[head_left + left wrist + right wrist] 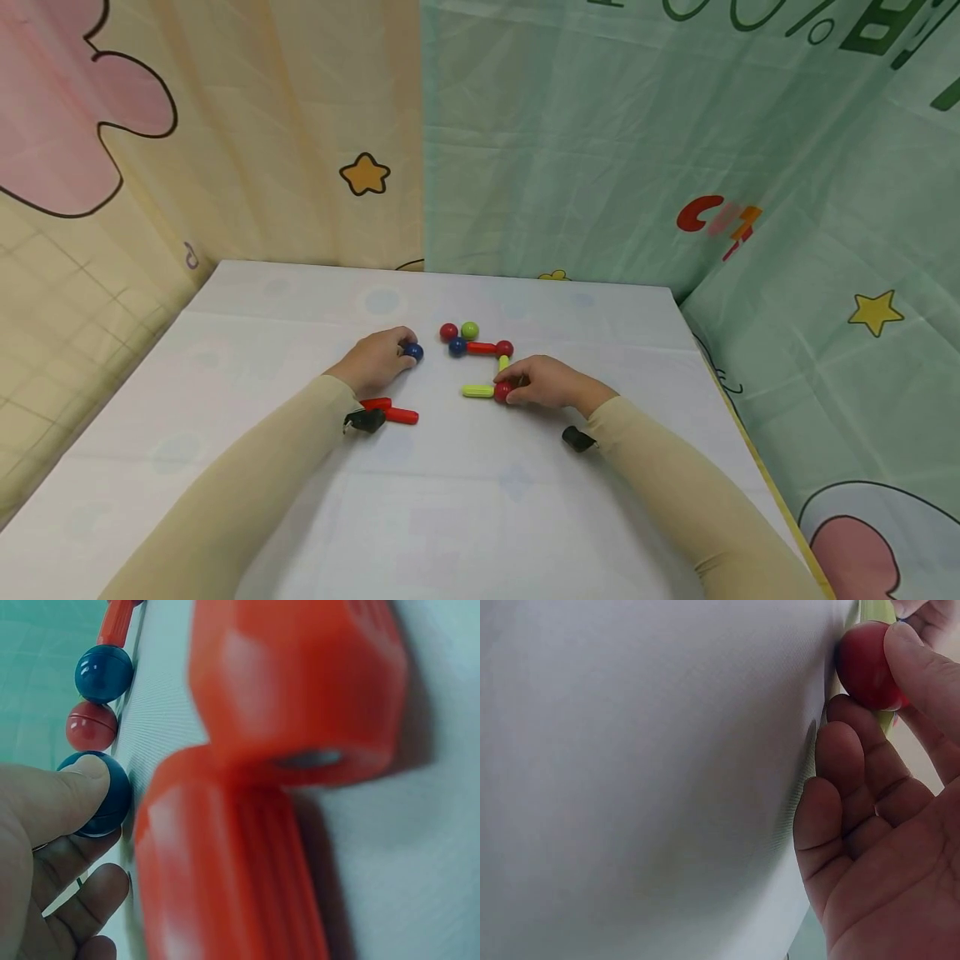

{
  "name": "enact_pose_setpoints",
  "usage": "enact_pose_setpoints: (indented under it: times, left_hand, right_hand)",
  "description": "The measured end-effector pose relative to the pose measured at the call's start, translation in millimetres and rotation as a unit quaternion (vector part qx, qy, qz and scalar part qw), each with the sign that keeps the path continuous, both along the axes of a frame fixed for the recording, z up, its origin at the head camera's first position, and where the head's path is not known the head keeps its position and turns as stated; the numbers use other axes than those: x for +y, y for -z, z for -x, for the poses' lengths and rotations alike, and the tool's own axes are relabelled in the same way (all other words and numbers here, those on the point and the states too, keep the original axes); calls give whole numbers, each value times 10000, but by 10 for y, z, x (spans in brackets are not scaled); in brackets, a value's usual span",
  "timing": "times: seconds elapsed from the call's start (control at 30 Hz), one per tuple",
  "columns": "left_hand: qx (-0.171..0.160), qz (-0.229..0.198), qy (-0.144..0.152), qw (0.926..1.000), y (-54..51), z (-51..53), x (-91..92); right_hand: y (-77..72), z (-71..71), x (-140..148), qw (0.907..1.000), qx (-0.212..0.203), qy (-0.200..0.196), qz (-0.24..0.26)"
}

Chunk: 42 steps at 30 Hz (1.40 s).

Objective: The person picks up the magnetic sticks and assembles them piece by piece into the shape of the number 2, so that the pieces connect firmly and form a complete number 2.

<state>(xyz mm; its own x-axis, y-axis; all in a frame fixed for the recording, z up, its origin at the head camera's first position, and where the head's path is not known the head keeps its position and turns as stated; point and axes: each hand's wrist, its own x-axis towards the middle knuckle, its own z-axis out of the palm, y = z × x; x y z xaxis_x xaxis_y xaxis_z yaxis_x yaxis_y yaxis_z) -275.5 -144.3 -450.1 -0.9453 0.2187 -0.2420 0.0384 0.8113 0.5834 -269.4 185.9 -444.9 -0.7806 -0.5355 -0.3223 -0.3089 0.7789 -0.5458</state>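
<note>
My left hand (378,360) pinches a dark blue ball (414,352) between thumb and fingers; the left wrist view shows the thumb across this ball (111,796). With thumb and fingers my right hand (551,383) grips a red ball (502,392), seen also as a red ball (868,666) in the right wrist view. A yellow-green rod (477,391) extends left from that ball, and another yellow-green rod (503,363) leads up to a second red ball (505,348). From there a red rod (481,348) runs left to another blue ball (457,347).
Behind that blue ball lie a red ball (448,332) and a green ball (469,330). Two red rods (401,416) rest by my left wrist, large in the left wrist view. Curtains (600,167) hang behind the white table (465,517).
</note>
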Motion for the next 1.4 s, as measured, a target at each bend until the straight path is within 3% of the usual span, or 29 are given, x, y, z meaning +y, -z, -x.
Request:
enact_pose_setpoints:
  times: [0.37,0.77,1.03,1.4]
  left_hand:
    - [-90,-146,79,9998,-23,-28,5]
    - [-73,-16,644,9979,-10,-72,53]
    - [-157,60,785,9968,1,-109,123]
    - [-13,-125,1200,9927,59,-150,212]
  right_hand:
    - [18,13,18,9999,-103,43,115]
    - [9,12,27,9995,-198,104,223]
    - [18,17,29,9994,-207,107,249]
    - [21,14,27,9991,-263,220,235]
